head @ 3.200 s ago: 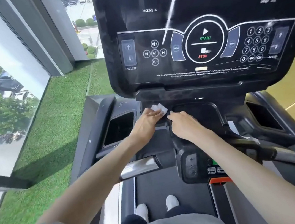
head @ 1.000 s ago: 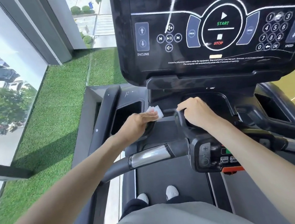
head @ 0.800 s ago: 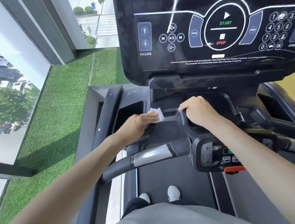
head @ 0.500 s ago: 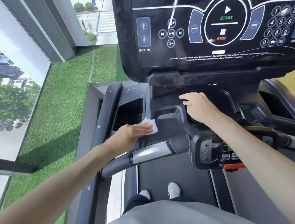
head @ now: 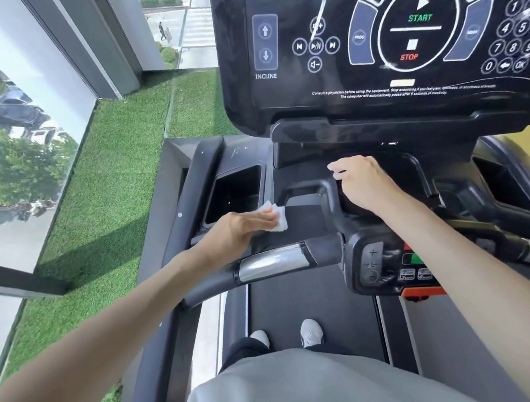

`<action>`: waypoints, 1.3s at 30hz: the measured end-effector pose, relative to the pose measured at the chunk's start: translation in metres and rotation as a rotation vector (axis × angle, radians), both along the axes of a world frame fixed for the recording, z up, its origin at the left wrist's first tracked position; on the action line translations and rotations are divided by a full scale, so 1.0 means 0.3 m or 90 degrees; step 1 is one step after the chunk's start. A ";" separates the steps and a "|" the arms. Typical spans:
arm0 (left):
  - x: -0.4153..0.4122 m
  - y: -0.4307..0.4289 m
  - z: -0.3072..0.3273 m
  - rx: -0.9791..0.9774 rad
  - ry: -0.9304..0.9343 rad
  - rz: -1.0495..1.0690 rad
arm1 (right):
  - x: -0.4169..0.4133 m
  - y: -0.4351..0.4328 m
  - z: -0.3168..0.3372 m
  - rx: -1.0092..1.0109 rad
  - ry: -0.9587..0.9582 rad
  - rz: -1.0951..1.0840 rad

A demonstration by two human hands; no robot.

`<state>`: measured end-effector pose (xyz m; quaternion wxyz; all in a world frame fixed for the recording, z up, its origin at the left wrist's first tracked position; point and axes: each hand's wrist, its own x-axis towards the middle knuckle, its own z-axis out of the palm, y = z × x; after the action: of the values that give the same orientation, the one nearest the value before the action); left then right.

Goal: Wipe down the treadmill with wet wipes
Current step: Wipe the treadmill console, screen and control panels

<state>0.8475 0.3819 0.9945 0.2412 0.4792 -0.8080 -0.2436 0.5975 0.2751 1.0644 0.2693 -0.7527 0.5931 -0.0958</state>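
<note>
Presently my left hand (head: 243, 228) lies flat with fingers straight, pressing the wet wipe (head: 278, 216) onto the treadmill (head: 312, 295) ledge, just beside the cup holder (head: 236, 192) at its 4 o'clock. My right hand (head: 367, 185), at 3 o'clock, is loosely bent and grips nothing over the centre tray (head: 399, 164). The handlebar (head: 274, 261) runs at 6 o'clock of the wipe, the control panel (head: 403, 33) at 1 o'clock.

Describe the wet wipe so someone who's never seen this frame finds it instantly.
Start at the big black console, then drop to the square pocket below its left corner. Just right of that pocket's near edge, the left hand presses the wet wipe onto the black plastic. It is the only white thing up there, poking out beyond the hand.
</note>
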 end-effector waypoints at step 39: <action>0.146 0.173 -0.003 0.064 -0.113 0.392 | 0.264 0.130 0.006 0.064 0.126 0.343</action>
<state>0.8914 0.4337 0.9936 0.2080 0.7319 -0.6299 -0.1560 0.6768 0.3142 1.0661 0.2629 -0.8744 0.3993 0.0830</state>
